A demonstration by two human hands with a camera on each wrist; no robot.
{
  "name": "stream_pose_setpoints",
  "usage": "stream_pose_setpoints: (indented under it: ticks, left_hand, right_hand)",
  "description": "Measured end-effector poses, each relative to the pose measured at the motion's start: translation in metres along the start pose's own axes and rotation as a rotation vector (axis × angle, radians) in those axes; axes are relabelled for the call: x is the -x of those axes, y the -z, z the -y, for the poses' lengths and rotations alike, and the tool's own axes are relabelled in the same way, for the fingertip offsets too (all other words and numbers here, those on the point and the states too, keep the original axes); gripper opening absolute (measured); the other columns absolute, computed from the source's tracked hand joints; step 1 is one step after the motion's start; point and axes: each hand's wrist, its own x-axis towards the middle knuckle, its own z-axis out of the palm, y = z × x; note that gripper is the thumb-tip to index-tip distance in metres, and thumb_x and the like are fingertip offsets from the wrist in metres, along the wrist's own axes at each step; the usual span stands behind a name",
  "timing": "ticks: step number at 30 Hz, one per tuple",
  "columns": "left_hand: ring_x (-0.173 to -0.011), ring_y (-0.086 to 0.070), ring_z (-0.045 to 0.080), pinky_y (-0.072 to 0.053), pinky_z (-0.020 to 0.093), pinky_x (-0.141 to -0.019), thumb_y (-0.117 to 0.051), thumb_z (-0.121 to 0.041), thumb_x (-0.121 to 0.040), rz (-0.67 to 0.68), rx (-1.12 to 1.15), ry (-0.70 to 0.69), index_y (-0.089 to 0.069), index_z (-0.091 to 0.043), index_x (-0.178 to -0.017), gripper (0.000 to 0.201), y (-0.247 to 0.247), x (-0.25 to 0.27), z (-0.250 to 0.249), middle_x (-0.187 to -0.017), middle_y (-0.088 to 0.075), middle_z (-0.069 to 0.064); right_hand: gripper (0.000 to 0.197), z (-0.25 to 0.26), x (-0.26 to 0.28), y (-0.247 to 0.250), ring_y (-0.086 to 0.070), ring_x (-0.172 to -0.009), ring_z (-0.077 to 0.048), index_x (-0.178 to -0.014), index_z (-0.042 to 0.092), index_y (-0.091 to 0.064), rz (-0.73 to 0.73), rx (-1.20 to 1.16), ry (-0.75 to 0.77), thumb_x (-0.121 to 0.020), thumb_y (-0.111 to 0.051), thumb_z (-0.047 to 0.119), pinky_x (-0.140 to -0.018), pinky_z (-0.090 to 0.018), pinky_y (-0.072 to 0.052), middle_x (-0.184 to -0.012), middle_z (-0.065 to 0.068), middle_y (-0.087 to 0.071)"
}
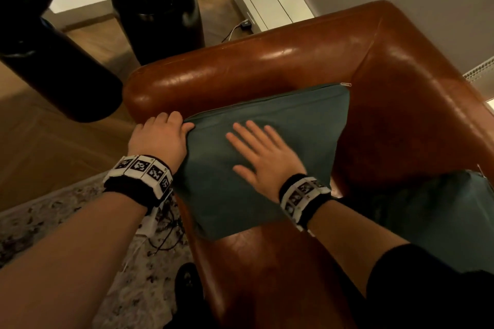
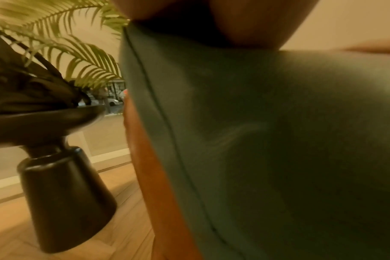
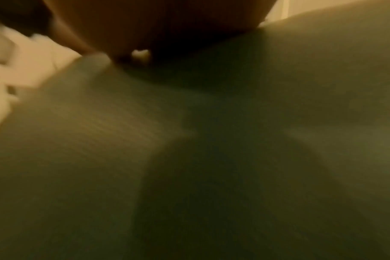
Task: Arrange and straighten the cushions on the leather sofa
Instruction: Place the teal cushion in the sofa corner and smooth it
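Fingers (image 1: 178,117) of the left hand (image 1: 157,136) curled over the upper left corner of a teal square fabric cushion (image 1: 288,125), gripping it. Fingers (image 1: 251,128) of the right hand (image 1: 263,153) spread straight, palm flat on the cushion's face. Cushion tilted in the corner of a brown leather sofa (image 1: 401,83), leaning against armrest and back. Two teal cushions counted: the second (image 1: 438,211) just right, on the seat. Two black planters (image 1: 160,21) on the wooden floor beyond the armrest.
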Motion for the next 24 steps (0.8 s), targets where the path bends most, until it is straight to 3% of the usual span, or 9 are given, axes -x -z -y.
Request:
stream_pose_setpoints:
  ticks: [4, 7, 10, 12, 14, 16, 20, 24]
  left_hand:
    - [-0.100, -0.054, 0.040, -0.042, 0.050, -0.082, -0.033, -0.039, -0.100, -0.038, 0.040, 0.050, -0.052, -0.008, -0.108, 0.037, -0.002, -0.004, -0.003, -0.109, -0.059, 0.018]
    - [-0.125, -0.041, 0.039, -0.032, 0.054, -0.105, -0.040, -0.026, -0.096, -0.116, 0.080, 0.081, -0.045, -0.012, -0.133, 0.040, -0.002, 0.005, -0.021, -0.135, -0.049, 0.016]
    - [-0.146, -0.019, 0.036, -0.008, 0.054, -0.119, -0.041, -0.035, -0.091, -0.220, 0.136, -0.095, -0.028, -0.018, -0.150, 0.063, -0.001, 0.035, -0.081, -0.157, -0.028, 0.009]
    - [-0.149, -0.008, 0.033, -0.005, 0.055, -0.119, -0.034, -0.049, -0.094, -0.141, 0.127, -0.305, -0.017, -0.027, -0.153, 0.065, -0.015, 0.056, -0.123, -0.162, -0.013, 0.002]
    - [-0.150, -0.002, 0.030, -0.004, 0.053, -0.120, -0.031, -0.056, -0.095, -0.058, 0.057, -0.400, -0.011, -0.034, -0.153, 0.066, -0.035, 0.061, -0.133, -0.163, -0.005, -0.002]
    - [-0.150, -0.003, 0.029, -0.003, 0.049, -0.121, -0.031, -0.062, -0.094, -0.080, 0.005, -0.359, -0.011, -0.036, -0.153, 0.068, -0.049, 0.055, -0.110, -0.163, -0.005, -0.002]
    - [-0.150, 0.004, 0.028, 0.000, 0.047, -0.121, -0.024, -0.062, -0.094, -0.130, 0.024, -0.061, -0.003, -0.034, -0.154, 0.069, -0.053, 0.047, -0.040, -0.163, 0.002, 0.000]
    - [-0.150, 0.008, 0.026, 0.000, 0.045, -0.121, -0.017, -0.059, -0.096, -0.106, 0.045, 0.010, 0.003, -0.030, -0.154, 0.068, -0.049, 0.046, -0.019, -0.163, 0.008, 0.002]
  right_hand:
    - [0.069, -0.089, 0.020, -0.002, -0.002, -0.151, -0.020, -0.155, 0.029, -0.006, -0.042, 0.035, -0.341, -0.096, -0.017, 0.062, -0.121, -0.047, -0.005, -0.164, 0.004, -0.007]
    - [0.072, -0.121, 0.030, 0.001, 0.009, -0.150, -0.020, -0.155, 0.029, 0.006, 0.017, 0.037, -0.550, -0.094, -0.005, 0.067, -0.120, -0.048, 0.004, -0.163, 0.005, 0.007]
    - [0.069, -0.112, 0.027, 0.002, 0.009, -0.150, -0.020, -0.155, 0.023, 0.008, 0.002, 0.035, -0.517, -0.097, -0.007, 0.058, -0.121, -0.047, 0.004, -0.164, 0.000, 0.008]
    - [0.065, -0.104, 0.027, 0.000, 0.007, -0.150, -0.019, -0.155, 0.022, 0.007, -0.016, 0.024, -0.469, -0.099, -0.010, 0.050, -0.120, -0.049, 0.003, -0.164, -0.001, 0.006]
    - [0.064, -0.107, 0.031, -0.001, 0.005, -0.150, -0.017, -0.155, 0.023, 0.007, -0.019, 0.014, -0.447, -0.099, -0.011, 0.050, -0.120, -0.050, 0.002, -0.164, 0.000, 0.005]
    - [0.065, -0.116, 0.036, -0.004, 0.005, -0.150, -0.015, -0.154, 0.023, 0.009, -0.005, 0.013, -0.445, -0.099, -0.008, 0.054, -0.121, -0.048, 0.001, -0.164, 0.002, 0.006]
    - [0.066, -0.123, 0.034, -0.003, 0.007, -0.150, -0.015, -0.153, 0.022, 0.012, 0.003, -0.001, -0.465, -0.099, -0.005, 0.055, -0.121, -0.049, 0.000, -0.164, 0.002, 0.008]
    - [0.065, -0.077, 0.023, 0.007, 0.004, -0.151, -0.023, -0.155, 0.020, 0.004, -0.069, -0.030, -0.439, -0.100, -0.017, 0.048, -0.116, -0.064, -0.006, -0.164, -0.004, 0.001]
